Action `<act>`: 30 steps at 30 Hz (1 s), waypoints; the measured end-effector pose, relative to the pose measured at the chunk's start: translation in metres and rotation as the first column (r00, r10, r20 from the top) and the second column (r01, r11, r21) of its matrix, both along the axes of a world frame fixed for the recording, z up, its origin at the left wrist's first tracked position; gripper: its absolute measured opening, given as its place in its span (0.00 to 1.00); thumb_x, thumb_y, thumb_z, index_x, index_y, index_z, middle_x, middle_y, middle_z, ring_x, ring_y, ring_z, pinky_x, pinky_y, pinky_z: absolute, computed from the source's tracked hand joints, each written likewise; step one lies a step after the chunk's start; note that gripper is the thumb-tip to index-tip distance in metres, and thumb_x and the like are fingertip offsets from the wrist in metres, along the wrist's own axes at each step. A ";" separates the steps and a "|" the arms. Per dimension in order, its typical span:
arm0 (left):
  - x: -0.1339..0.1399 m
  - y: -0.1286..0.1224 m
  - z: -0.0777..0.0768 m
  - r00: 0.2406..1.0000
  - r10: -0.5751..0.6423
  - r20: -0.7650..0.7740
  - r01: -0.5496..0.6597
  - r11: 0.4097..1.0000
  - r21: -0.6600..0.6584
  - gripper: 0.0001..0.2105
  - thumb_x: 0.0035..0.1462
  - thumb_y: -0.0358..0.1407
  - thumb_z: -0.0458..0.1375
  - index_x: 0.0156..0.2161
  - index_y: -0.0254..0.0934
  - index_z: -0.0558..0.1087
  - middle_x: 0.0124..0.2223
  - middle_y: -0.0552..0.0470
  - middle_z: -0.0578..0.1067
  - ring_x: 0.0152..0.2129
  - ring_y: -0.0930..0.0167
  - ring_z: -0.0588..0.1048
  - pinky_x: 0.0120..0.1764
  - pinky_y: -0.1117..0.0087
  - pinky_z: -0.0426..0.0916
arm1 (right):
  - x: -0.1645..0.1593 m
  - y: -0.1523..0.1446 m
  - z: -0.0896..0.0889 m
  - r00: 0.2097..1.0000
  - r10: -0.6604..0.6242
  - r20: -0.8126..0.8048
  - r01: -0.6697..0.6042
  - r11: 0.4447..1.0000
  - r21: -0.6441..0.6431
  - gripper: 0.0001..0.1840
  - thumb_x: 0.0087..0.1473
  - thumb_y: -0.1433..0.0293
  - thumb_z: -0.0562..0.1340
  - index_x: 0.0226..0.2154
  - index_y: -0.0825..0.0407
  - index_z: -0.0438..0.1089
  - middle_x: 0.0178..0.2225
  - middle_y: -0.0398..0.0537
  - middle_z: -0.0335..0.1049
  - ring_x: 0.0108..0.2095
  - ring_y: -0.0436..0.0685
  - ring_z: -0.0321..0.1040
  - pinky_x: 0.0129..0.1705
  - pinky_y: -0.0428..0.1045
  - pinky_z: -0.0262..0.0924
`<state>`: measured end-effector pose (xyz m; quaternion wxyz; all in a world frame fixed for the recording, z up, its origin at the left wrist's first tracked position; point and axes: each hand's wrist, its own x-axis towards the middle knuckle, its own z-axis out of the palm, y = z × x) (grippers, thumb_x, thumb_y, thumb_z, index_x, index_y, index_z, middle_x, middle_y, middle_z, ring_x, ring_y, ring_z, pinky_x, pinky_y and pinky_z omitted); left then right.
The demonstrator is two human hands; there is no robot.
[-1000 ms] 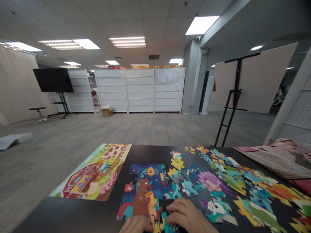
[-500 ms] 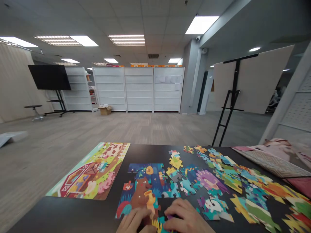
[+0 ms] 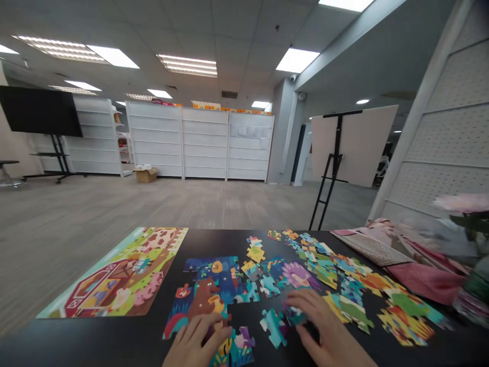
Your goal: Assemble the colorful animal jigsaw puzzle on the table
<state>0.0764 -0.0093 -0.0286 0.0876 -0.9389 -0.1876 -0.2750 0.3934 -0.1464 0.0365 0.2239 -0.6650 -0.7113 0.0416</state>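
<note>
My left hand (image 3: pixel 198 339) lies over the lower part of a partly joined jigsaw puzzle (image 3: pixel 223 272) with a brown bear on dark blue, fingers spread and slightly bent. At its lower right is a teal and purple section (image 3: pixel 241 342). To the right, my right hand (image 3: pixel 324 326) has its fingertips and thumb around a teal and purple puzzle piece (image 3: pixel 295 316), partly hidden by the fingers. Between the hands lies a loose teal puzzle piece (image 3: pixel 274 327). A purple peacock section (image 3: pixel 298 275) sits just beyond my right hand.
A finished-looking farm picture (image 3: pixel 114 280) lies at the left of the black table (image 3: pixel 103 339). Many loose pieces (image 3: pixel 362 278) spread across the right side. A pink patterned cloth (image 3: pixel 412 270) and a flower vase (image 3: pixel 473 290) are at the right edge. An easel board (image 3: pixel 351 145) stands beyond.
The view has turned right. My right hand has left the puzzle's lower edge beside my left hand and moved right onto a piece. My left hand stays on the puzzle.
</note>
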 end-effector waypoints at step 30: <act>0.026 -0.016 0.009 0.996 0.085 0.014 -0.076 0.940 -0.332 0.19 0.45 0.25 0.69 0.40 0.49 0.76 0.49 0.55 0.76 0.47 0.61 0.76 0.45 0.64 0.72 | -0.071 0.029 -0.017 0.979 0.113 -0.167 -0.138 0.980 -0.142 0.19 0.44 0.75 0.71 0.41 0.46 0.79 0.45 0.48 0.70 0.48 0.59 0.70 0.52 0.52 0.65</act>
